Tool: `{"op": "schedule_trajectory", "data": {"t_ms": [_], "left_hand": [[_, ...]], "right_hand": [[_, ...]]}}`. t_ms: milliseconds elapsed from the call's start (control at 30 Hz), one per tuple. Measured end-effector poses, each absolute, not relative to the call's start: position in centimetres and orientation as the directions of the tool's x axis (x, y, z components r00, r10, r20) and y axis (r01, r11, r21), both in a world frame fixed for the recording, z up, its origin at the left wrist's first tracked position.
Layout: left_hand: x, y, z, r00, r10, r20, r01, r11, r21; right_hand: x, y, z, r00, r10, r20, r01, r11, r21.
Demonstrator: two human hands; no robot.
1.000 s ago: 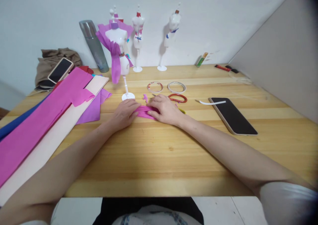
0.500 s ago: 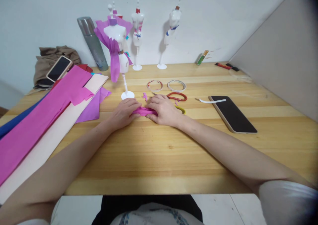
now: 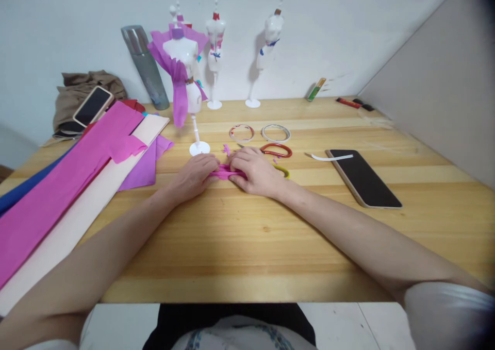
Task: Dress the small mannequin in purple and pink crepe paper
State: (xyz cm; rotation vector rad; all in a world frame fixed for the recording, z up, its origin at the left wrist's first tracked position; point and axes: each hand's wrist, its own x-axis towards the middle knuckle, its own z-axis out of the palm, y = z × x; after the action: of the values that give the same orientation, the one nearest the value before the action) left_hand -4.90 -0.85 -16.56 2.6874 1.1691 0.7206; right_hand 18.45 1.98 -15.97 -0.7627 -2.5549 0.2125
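A strip of folded magenta crepe paper (image 3: pixel 224 172) lies between my hands, low over the wooden table (image 3: pixel 247 247). My left hand (image 3: pixel 197 173) is closed on its left end, fingers pressed together. My right hand (image 3: pixel 253 170) grips the right end, the thumb along the near side; its fingers hide part of the paper. Just beyond my right hand are red-handled scissors (image 3: pixel 277 150), and a yellow handle (image 3: pixel 283 170) peeks out behind the wrist. A small mannequin (image 3: pixel 193 95) draped in purple crepe paper stands beyond my left hand.
Crepe paper sheets (image 3: pixel 77 185) cover the left side. A phone (image 3: pixel 363 179) lies at right, a white strip (image 3: pixel 328 157) across it. Two tape rolls (image 3: pixel 242 133) sit behind the scissors. A tilted bottle (image 3: pixel 146 69) and two more mannequins (image 3: pixel 215 56) stand along the wall.
The magenta paper's folds between my fingers have shifted and spread a little. My hands stay in nearly the same place, still holding both ends.
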Motion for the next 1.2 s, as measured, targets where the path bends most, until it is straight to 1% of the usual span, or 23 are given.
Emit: {"op": "schedule_trajectory", "data": {"t_ms": [300,433,567,733,1033,1200], "left_hand": [[-5.0,-0.7,-16.8,0.613,0.696,0.373,0.636,-0.716,0.289],[-5.1,-0.6,-16.8,0.624,0.675,0.394,0.617,-0.735,0.28],[-5.1,-0.7,-16.7,0.637,0.646,0.42,0.608,-0.756,0.242],[-5.1,-0.7,-16.8,0.633,0.645,0.429,0.614,-0.755,0.23],[-5.3,-0.6,-17.4,0.642,0.613,0.46,0.603,-0.775,0.19],[-5.3,-0.7,-17.3,0.635,0.639,0.434,0.616,-0.758,0.216]], "right_hand": [[18.4,2.0,-16.4,-0.727,0.535,0.429,0.415,0.841,-0.347],[18.4,2.3,-16.9,-0.739,0.501,0.451,0.38,0.862,-0.335],[18.5,2.5,-17.0,-0.732,0.505,0.458,0.385,0.861,-0.334],[18.6,2.6,-17.3,-0.719,0.503,0.48,0.388,0.863,-0.323],[18.6,2.7,-17.4,-0.701,0.538,0.468,0.455,0.843,-0.287],[18.7,2.6,-17.1,-0.701,0.547,0.458,0.48,0.836,-0.264]]}}
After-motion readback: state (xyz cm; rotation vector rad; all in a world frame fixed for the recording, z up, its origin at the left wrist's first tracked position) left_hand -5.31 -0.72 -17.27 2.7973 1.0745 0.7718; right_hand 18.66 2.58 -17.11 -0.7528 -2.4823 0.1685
